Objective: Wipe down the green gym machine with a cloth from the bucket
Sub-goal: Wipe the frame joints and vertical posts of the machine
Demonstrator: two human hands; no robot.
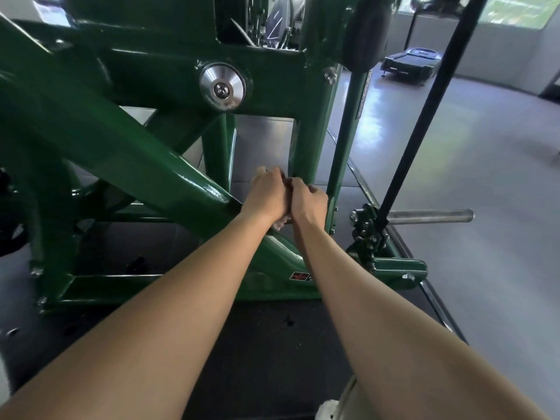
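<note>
My left hand (268,192) and right hand (307,201) curl round a soft, bunched cloth (280,223) beside the shiny green machine (121,140).

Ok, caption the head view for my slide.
Left hand and right hand grip a pale crumpled cloth at the lower frame of the green metal gym machine.

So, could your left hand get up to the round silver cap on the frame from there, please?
Probably yes. The silver cap sits on the near face of the green machine, above the left hand, with nothing visible between. That hand is bunched with the right hand on the cloth, though.
</note>
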